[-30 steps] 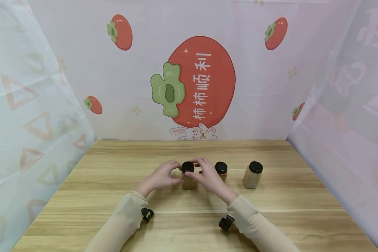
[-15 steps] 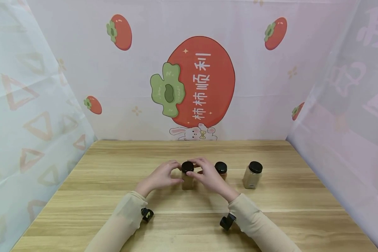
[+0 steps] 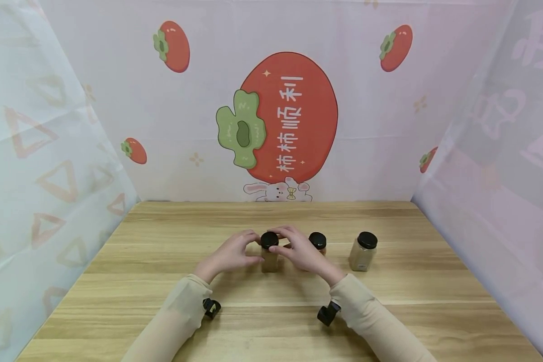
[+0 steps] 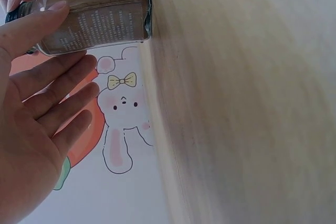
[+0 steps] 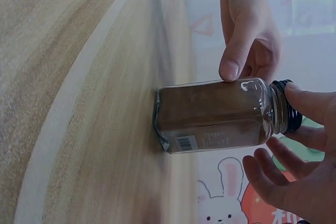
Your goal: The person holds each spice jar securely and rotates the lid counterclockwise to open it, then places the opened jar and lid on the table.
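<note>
A clear jar of brown powder [image 3: 269, 262] stands upright on the wooden table in the head view. My left hand [image 3: 232, 255] holds its body between thumb and fingers; in the left wrist view the thumb lies across the glass and the other fingers of that hand [image 4: 47, 124] extend below. At the top, my right hand [image 3: 304, 255] pinches the black screw lid [image 5: 295, 119] with thumb and index finger. Threads on the glass neck show beside the lid in the right wrist view. A printed label and barcode [image 5: 186, 142] sit low on the jar.
Just right of my right hand stands a black-lidded jar with reddish contents [image 3: 318, 241], partly covered by that hand. Farther right is another jar of pale powder [image 3: 363, 255]. A printed cloth backdrop [image 3: 362, 166] rises behind the table [image 3: 199, 216].
My right hand has turned slightly at the lid, its wrist drifting a little right and up while its thumb slides along the lid's front edge. The left hand and the jar stay put.
</note>
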`<state>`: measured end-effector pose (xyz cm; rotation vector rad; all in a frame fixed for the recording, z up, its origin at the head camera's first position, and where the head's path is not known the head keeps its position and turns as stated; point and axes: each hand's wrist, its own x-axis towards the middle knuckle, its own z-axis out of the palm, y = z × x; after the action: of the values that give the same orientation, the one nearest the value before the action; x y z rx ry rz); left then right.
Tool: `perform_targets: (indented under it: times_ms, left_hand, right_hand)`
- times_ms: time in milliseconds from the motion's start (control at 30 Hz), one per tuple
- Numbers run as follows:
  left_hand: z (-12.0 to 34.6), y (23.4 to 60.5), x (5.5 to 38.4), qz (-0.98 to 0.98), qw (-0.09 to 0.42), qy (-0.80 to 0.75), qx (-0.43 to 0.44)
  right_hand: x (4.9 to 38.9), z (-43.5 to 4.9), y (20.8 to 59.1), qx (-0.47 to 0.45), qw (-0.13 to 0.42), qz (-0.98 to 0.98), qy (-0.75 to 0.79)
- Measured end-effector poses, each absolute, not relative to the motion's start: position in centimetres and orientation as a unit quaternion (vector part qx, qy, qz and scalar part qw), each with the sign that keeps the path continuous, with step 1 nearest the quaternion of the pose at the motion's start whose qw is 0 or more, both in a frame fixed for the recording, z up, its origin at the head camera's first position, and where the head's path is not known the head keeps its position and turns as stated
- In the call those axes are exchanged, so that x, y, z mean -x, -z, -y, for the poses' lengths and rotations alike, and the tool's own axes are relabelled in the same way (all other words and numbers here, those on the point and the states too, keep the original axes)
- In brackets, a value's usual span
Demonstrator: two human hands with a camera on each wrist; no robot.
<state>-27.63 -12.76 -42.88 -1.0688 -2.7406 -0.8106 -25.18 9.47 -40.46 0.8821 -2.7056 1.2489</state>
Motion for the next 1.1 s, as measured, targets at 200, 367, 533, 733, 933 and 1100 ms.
perform_targets:
  times_ms: [200, 367, 533, 733, 933, 1100]
  left_hand:
    - [12.71, 42.88, 27.71, 0.899, 0.043, 0.263, 0.348]
    - [12.72, 42.88, 27.78, 0.899, 0.044, 0.262, 0.348]
    - [12.7, 42.79, 27.73, 0.898, 0.046, 0.261, 0.35]
    - [12.64, 42.66, 27.52, 0.899, 0.042, 0.264, 0.346]
    - [12.52, 42.58, 27.31, 0.895, 0.051, 0.264, 0.355]
    - [12.47, 42.6, 27.23, 0.897, 0.048, 0.266, 0.351]
  right_hand:
    - [25.31, -9.62, 40.36, -0.288, 0.016, 0.87, -0.399]
    - [25.36, -9.64, 40.16, -0.286, 0.019, 0.868, -0.405]
    - [25.38, -9.69, 40.13, -0.282, 0.02, 0.867, -0.41]
    - [25.21, -9.75, 40.03, -0.273, 0.025, 0.864, -0.421]
    - [25.03, -9.69, 39.77, -0.268, 0.038, 0.853, -0.446]
    - [24.99, -9.66, 39.67, -0.246, 0.046, 0.849, -0.465]
